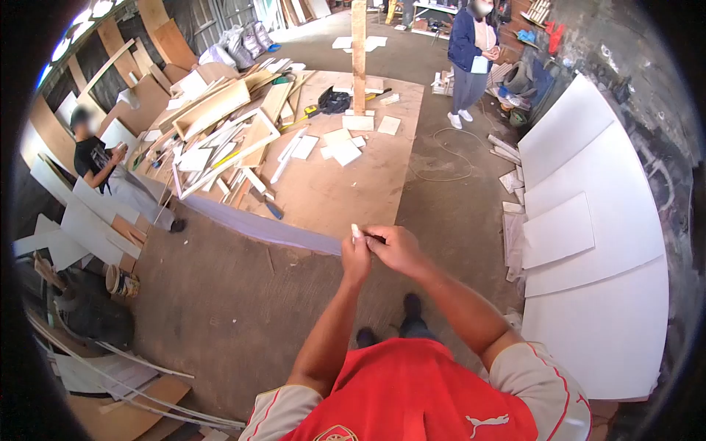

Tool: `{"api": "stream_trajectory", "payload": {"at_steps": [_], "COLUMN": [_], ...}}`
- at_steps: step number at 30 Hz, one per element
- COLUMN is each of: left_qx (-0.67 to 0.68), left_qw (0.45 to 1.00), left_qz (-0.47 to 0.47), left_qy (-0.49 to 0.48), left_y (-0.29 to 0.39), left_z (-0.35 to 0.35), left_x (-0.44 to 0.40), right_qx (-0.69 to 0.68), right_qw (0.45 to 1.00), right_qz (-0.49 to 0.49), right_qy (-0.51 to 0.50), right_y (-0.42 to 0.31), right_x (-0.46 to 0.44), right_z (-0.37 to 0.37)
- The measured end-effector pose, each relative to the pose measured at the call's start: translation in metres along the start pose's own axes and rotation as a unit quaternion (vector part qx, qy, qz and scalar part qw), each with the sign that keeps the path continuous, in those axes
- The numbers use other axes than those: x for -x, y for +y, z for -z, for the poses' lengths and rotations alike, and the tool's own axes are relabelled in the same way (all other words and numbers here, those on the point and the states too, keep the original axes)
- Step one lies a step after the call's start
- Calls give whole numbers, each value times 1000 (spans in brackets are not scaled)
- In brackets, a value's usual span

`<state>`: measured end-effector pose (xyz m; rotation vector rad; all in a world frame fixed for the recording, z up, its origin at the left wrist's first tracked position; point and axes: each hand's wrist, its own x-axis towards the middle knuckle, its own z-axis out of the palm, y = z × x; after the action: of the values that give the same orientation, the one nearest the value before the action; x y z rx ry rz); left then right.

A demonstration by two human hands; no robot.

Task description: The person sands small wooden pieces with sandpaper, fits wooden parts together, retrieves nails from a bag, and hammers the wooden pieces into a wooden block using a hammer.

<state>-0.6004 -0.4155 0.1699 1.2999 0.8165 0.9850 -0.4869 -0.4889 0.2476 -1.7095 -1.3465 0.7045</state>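
Note:
Both hands meet in front of my body, just over the near edge of the plywood-topped table [316, 191]. My left hand [356, 259] is closed, its fingers curled. A small white thing [356, 231] shows at its thumb tip; whether it is held or wrapped around the thumb I cannot tell. My right hand [399, 251] touches the left one, its fingers pinched together against it. What sits between the right fingers, if anything, is too small to make out. A chisel-like tool with a blue handle [273, 211] lies on the table, left of my hands.
Wood offcuts and frames [220, 140] pile up on the table's left. A wooden post [359, 59] stands upright at its far side, near a tape measure [310, 110]. White panels [596, 220] lean right. One person [95, 158] stands left, another [471, 59] far right. A bucket [121, 281] sits lower left.

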Motion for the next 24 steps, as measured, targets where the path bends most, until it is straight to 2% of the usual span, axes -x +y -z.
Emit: {"api": "stream_trajectory", "payload": {"at_steps": [1,2,3,4,7,8,11,12,15,17,19,21,22,24], "left_qx": [3,5,7,29,15,33,86,104,86,96,147,202,218,239], "left_qw": [1000,1000,999,998,1000,998,991,989,993,994,984,967,960,950], "left_qz": [-4,-10,-14,48,-18,-14,0,9,-5,21,105,153,171,199], "left_qy": [15,29,44,30,18,41,98,108,81,42,10,40,29,-18], "left_y": [-3,-6,-5,-1,-5,-7,-3,4,-27,-34,-17,6,8,7], "left_z": [-6,-12,-17,-16,-23,-26,-32,-33,-16,-8,-3,-9,-7,9], "left_x": [-1,-3,-5,-6,-6,-5,-3,-5,-8,-16,-13,-6,-3,6], "right_qx": [29,-24,-8,7,56,74,54,15,-48,-93,-93,-50,-29,-14], "right_qw": [1000,998,998,999,996,994,992,993,995,990,990,996,998,993], "right_qz": [-8,27,26,21,-6,-17,-32,-8,19,34,49,27,14,38], "right_qy": [5,45,48,50,71,79,113,116,91,104,98,73,61,107], "right_y": [-2,8,6,2,4,5,7,18,12,21,17,0,-6,-3], "right_x": [0,-1,0,4,7,6,-1,0,6,0,0,5,8,4], "right_z": [3,-4,-1,1,6,8,16,8,9,5,3,-4,-7,-10]}}
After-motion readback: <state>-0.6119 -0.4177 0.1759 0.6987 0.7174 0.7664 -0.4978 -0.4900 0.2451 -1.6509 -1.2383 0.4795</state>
